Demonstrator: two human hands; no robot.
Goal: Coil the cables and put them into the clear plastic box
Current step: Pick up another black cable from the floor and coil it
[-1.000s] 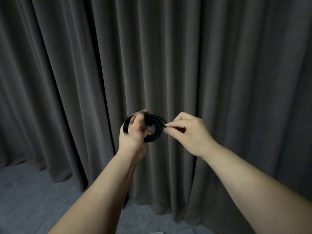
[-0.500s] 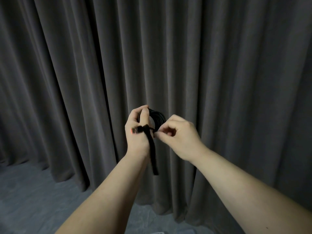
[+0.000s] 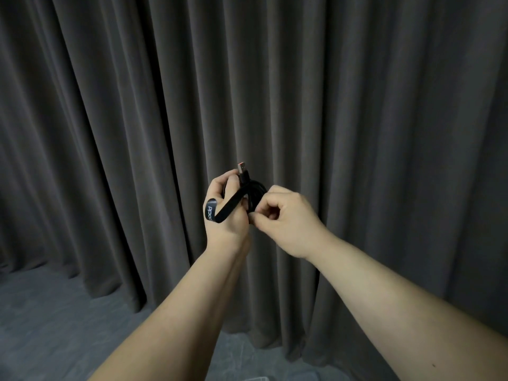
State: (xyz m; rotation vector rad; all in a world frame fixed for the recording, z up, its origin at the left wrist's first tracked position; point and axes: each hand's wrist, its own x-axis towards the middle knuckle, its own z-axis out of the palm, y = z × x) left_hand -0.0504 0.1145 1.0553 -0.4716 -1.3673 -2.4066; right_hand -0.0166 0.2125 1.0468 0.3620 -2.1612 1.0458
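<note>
Two bare forearms reach forward at chest height in front of a dark grey pleated curtain (image 3: 357, 105); grey carpeted floor (image 3: 41, 312) lies below. The left hand (image 3: 226, 215) is curled round a coiled black round-sheathed cable (image 3: 254, 189), holding the loops bunched between fingers and palm; a black USB plug with a metal tip and an orange-red insert (image 3: 243, 171) sticks up above the knuckles. A flat black fastening strap with pale lettering (image 3: 220, 211) runs from the bundle down across the back of the left hand, its free end curling loose. The right hand (image 3: 286, 218) touches the bundle's right side, fingers clenched into a pinch; what it pinches, strap or cable, cannot be told.

The clear plastic box is not clearly in view; only a pale edge shows at the bottom border, too little to identify.

Likely risks, as judgement: the strap is loose, so if the left hand relaxes the springy loops could spread and undo the coil; a strap closed slackly may slip off; the protruding plug could snag; the bundle could drop to the floor.
</note>
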